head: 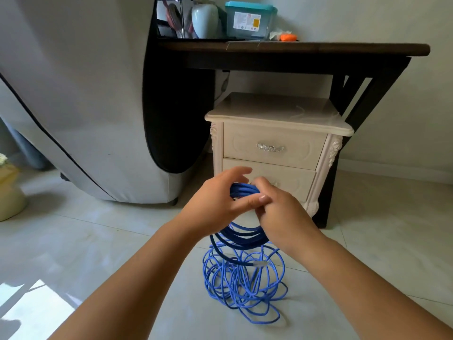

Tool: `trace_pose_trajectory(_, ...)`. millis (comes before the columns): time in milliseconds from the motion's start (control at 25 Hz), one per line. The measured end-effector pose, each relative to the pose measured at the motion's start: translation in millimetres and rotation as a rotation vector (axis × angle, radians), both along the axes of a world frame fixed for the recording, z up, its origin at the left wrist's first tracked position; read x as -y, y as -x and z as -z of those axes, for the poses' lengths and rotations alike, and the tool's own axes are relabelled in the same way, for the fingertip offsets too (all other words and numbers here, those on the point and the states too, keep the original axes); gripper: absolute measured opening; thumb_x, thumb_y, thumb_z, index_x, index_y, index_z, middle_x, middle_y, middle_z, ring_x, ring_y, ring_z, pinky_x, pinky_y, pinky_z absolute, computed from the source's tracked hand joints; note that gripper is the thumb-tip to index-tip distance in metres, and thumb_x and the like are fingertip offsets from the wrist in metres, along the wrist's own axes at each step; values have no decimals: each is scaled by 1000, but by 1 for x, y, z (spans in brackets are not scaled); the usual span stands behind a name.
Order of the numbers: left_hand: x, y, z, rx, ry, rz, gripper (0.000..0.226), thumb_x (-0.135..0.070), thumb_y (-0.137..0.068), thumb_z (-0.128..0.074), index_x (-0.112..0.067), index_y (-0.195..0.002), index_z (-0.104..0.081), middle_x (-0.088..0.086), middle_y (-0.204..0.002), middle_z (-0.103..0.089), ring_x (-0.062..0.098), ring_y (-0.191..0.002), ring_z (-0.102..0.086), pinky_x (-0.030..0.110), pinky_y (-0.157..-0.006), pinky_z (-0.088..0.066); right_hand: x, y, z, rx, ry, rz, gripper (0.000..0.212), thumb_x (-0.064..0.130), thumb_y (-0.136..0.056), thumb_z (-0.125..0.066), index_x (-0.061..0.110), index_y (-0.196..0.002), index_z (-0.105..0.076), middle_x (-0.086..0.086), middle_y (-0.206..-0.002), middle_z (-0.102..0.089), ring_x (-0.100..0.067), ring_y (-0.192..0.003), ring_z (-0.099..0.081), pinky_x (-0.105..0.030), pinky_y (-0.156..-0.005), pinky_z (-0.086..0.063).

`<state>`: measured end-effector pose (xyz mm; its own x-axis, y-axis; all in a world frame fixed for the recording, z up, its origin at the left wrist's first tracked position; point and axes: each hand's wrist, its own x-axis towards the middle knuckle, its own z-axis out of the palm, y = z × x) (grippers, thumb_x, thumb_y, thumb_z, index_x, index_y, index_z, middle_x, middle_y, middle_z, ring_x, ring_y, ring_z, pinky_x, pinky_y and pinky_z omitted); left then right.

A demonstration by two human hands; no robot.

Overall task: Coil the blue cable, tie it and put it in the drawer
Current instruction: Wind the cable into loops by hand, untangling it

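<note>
A long blue cable lies partly in a loose tangle on the floor tiles, and several of its loops hang up into my hands. My right hand grips the top of the coiled bundle, fingers curled round it. My left hand sits against the same bundle from the left, thumb laid across the right hand's fingers and the other fingers spread behind the loops. A clear plug end shows among the loops near the floor. Just behind stands a cream bedside cabinet with two closed drawers; the upper drawer has a silver handle.
A dark wooden table stands over the cabinet, carrying a teal-lidded box, a pale vase and an orange item. A large grey and black chair fills the left. A yellow pot stands at the far left.
</note>
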<state>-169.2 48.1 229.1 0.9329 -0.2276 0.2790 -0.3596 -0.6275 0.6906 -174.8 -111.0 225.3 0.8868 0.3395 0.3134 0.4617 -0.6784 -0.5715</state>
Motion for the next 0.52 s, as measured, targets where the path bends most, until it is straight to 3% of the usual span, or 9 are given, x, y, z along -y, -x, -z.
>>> trace_pose_trajectory(120,-2,-1,-3,-108,-57,-31,62,-74,-72,-52,-19,-96,-66,-2,-75,-70,6,-61,-67,26,-63,-54,0,-1,4,29,-19,41,15,20,-97,-49,27,-108,-42,-3,-80,-63,-25,-68,-54,-39,-63,-42)
trace_pose_trajectory(240,0,-2,-5,-93,-20,-63,51,-59,-86,-57,-9,-83,-63,3,-60,-57,12,-45,-58,26,-49,-48,2,-5,1,-182,-344,19,34,25,-85,-65,31,-112,-44,-5,-81,-65,-18,-64,-58,-39,-70,-52)
trace_pose_trajectory(360,-4,-2,-6,-90,261,-124,42,-49,-93,-57,-13,-72,-57,-1,-54,-45,12,-42,-46,29,-50,-42,11,-12,-2,-605,-705,-163,42,37,-77,-62,20,-115,-57,-5,-83,-69,-20,-79,-67,-37,-75,-55)
trace_pose_trajectory(440,-10,-3,-7,-99,487,-174,42,-46,-95,-55,-16,-66,-51,-4,-50,-42,12,-42,-40,32,-51,-38,14,-13,-2,-755,-771,-248,57,61,-78,-55,15,-110,-61,-7,-89,-74,-25,-90,-69,-29,-75,-54)
trace_pose_trajectory(520,-14,-6,-6,-118,633,-241,47,-49,-95,-54,-13,-67,-47,-5,-49,-39,12,-42,-37,32,-52,-37,18,-18,1,-799,-737,-326,83,86,-65,-55,20,-116,-64,-12,-109,-73,-27,-104,-68,-30,-84,-54)
